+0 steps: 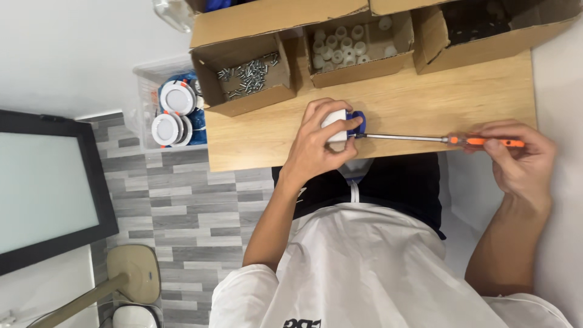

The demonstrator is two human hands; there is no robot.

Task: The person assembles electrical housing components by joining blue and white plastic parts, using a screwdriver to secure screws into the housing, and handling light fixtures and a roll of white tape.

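My left hand (319, 143) is closed around a small white round fixture with a blue part (358, 123) on its right side, held at the near edge of the wooden table (425, 103). My right hand (522, 155) grips the orange handle of a long screwdriver (425, 139). Its metal shaft lies level and its tip meets the blue part of the fixture.
Several open cardboard boxes stand along the table's far side: one with screws (249, 76), one with small white round parts (349, 45), one with dark parts (480, 21). A clear plastic bin (149, 85) with round white fixtures (176, 112) sits left of the table. A dark-framed panel (48, 188) stands on the floor.
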